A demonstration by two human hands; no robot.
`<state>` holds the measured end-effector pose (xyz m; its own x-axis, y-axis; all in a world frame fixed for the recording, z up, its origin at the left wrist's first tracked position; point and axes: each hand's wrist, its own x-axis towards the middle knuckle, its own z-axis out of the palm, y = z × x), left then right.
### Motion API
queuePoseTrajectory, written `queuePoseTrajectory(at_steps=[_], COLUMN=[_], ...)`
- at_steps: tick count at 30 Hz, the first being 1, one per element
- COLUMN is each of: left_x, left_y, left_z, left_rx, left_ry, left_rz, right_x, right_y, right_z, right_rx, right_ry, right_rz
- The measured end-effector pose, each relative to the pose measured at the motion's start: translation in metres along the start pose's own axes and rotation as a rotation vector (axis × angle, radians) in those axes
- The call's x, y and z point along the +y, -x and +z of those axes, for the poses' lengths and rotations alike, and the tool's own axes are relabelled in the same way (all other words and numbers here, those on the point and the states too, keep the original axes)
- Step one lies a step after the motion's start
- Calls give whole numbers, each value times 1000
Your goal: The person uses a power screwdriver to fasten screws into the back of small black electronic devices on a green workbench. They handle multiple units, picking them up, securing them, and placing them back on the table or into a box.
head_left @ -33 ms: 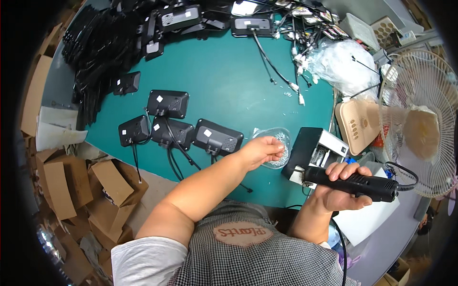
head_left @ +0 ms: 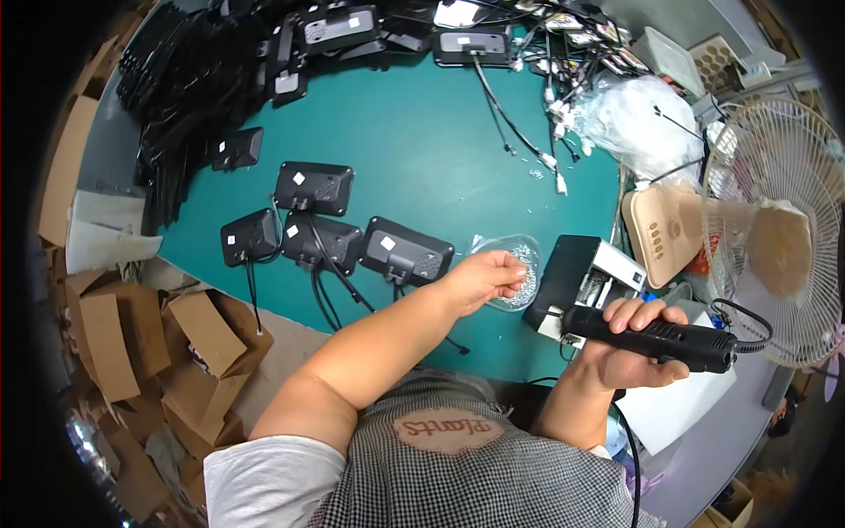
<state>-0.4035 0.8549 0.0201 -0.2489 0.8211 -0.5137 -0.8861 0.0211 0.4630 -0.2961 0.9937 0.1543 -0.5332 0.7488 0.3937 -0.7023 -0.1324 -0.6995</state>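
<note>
My right hand [head_left: 634,348] is wrapped around a black corded electric screwdriver [head_left: 678,341]. Its front end points left, at the black-and-white screw feeder [head_left: 563,273]. My left hand [head_left: 491,280] is closed, fingertips pinched together over the near side of a clear plastic tray [head_left: 504,242] of small shiny screws [head_left: 525,257]. Whatever the pinch may hold is too small to make out. Left of that hand lie several black rectangular housings with cables, the nearest housing [head_left: 407,250] just beyond my left forearm.
Black housings [head_left: 339,28] and bundled cables line the back of the green table [head_left: 422,150]. Black plastic parts [head_left: 189,88] are heaped at far left. A clear plastic bag [head_left: 647,123], a beige plastic panel [head_left: 656,233] and a fan [head_left: 775,229] stand right. Open cardboard boxes [head_left: 141,334] sit lower left.
</note>
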Motion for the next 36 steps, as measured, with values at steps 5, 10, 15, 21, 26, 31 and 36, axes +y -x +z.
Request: queuePoseTrajectory(at_steps=[5, 10, 15, 21, 26, 31, 36], left_x=[30, 58, 77, 92, 104, 113, 126], left_y=[63, 145, 213, 276, 304, 315, 321], left_z=[-5, -52, -109, -168, -200, -224, -242], left_rx=[9, 98, 260, 296, 343, 384, 328], left_ry=[-14, 190, 64, -183, -144, -397, -726], left_rz=[94, 193, 326, 562, 495, 577, 655], right_x=[17, 56, 118, 175, 208, 231, 245], right_y=[6, 27, 64, 105, 125, 134, 139], right_z=[46, 118, 196, 263, 294, 299, 300], right_rx=[-61, -99, -162, -257, -298, -338, -433], right_ry=[-107, -215, -342, -431, -419, -437, -456], right_rz=[-4, 76, 212, 472, 536, 580, 647])
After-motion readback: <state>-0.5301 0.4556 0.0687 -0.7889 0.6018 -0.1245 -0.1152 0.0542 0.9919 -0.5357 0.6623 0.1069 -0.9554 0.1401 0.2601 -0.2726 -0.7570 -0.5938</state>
